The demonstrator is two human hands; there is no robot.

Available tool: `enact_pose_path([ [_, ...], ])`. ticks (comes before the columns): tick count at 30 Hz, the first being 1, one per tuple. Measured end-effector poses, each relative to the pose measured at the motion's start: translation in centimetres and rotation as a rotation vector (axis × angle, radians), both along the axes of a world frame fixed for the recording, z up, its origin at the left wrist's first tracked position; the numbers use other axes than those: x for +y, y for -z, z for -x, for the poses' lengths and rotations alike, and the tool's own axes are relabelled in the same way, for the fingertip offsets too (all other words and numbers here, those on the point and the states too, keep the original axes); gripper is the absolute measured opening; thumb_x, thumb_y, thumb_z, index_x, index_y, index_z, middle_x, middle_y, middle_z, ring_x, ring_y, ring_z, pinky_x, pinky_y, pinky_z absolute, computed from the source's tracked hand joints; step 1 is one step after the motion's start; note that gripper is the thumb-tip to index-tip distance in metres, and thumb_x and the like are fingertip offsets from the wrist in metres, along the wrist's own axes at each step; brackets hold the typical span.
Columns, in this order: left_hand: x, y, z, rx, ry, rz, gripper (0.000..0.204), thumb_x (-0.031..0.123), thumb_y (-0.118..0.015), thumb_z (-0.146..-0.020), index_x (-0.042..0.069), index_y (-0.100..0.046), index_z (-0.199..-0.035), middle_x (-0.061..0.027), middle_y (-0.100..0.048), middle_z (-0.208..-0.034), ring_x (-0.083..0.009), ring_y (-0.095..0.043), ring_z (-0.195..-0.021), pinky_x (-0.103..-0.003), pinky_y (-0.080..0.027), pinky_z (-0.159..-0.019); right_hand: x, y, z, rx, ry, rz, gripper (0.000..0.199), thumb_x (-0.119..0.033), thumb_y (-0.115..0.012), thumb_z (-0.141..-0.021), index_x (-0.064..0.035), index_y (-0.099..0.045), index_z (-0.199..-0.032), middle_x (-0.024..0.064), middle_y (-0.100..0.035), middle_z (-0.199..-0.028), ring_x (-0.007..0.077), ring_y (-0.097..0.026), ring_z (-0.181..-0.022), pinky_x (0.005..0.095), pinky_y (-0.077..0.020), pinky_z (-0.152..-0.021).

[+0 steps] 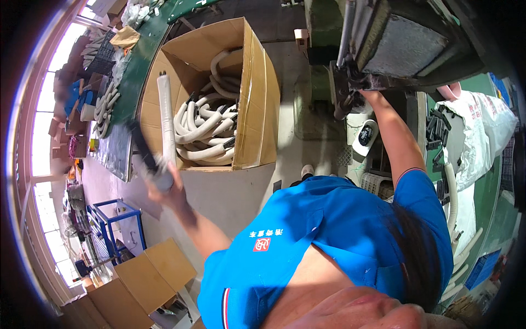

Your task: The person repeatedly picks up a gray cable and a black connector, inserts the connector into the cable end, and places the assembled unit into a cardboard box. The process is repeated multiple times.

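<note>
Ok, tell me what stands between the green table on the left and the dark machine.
In the head view, an open cardboard box of pale tubes, then a strip of grey floor.

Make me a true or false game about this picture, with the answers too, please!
1. The tall open cardboard box has pale tubes inside. True.
2. The person's shirt is yellow. False: the shirt is blue.
3. The right hand is up by the big machine. True.
4. The left hand is empty. False: the left hand holds a dark thing, too blurry to name.
5. The metal frame at the picture's left is blue. True: see the frame.
</note>
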State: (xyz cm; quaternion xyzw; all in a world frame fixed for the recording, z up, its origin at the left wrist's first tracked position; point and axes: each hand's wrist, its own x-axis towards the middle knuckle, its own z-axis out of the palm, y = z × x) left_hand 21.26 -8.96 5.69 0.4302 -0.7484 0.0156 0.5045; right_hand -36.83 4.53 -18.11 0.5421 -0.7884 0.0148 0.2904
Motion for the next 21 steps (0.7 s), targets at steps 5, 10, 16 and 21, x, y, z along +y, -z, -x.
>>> enact_pose_path([
  [5,-7.8,13.1,-1.9,-0.254,-0.072,-0.115,0.052,0.007,-0.077,-0.061,0.007,-0.056,-0.108,-0.0139,-0.062,-0.096,-0.0343,-0.06,-0.088,-0.041,-0.048,-0.077,0.2,3.3,0.4,0.559,-0.038,-0.183,0.035,-0.025,-0.051,-0.087,-0.0099,-0.056,-0.117,0.0115,-0.058,-0.115,0.0315,-0.054,-0.107,0.0478,-0.0394,-0.094],
  [10,-11.6,18.7,-0.1,-0.82,-0.079,-0.325,0.041,0.002,-0.066,-0.062,0.01,-0.058,-0.102,-0.0094,-0.058,-0.09,-0.0299,-0.054,-0.09,-0.042,-0.043,-0.082,0.9,4.5,0.5,0.323,-0.061,0.009,0.033,-0.019,-0.046,-0.09,-0.005,-0.055,-0.118,0.0142,-0.059,-0.115,0.0334,-0.055,-0.106,0.0445,-0.0433,-0.091],
  [16,-13.7,20.4,-0.1,-0.717,-0.252,-0.276,0.037,0.002,-0.065,-0.065,0.011,-0.057,-0.099,-0.0083,-0.057,-0.088,-0.0289,-0.054,-0.09,-0.043,-0.041,-0.082,3.0,-1.6,-5.7,-0.761,-0.193,0.239,0.028,-0.006,-0.053,-0.084,-0.0012,-0.056,-0.111,0.0199,-0.058,-0.109,0.036,-0.05,-0.107,0.0402,-0.0417,-0.09],
  [21,-15.4,20.9,2.0,-0.803,-0.436,-0.212,0.033,0.006,-0.065,-0.069,0.015,-0.054,-0.098,-0.0068,-0.054,-0.089,-0.0271,-0.053,-0.089,-0.042,-0.04,-0.081,4.6,10.5,0.4,-0.563,-0.219,0.01,0.028,-0.012,-0.048,-0.088,-0.0034,-0.056,-0.114,0.0104,-0.06,-0.107,0.0226,-0.057,-0.098,0.0328,-0.0467,-0.083],
])
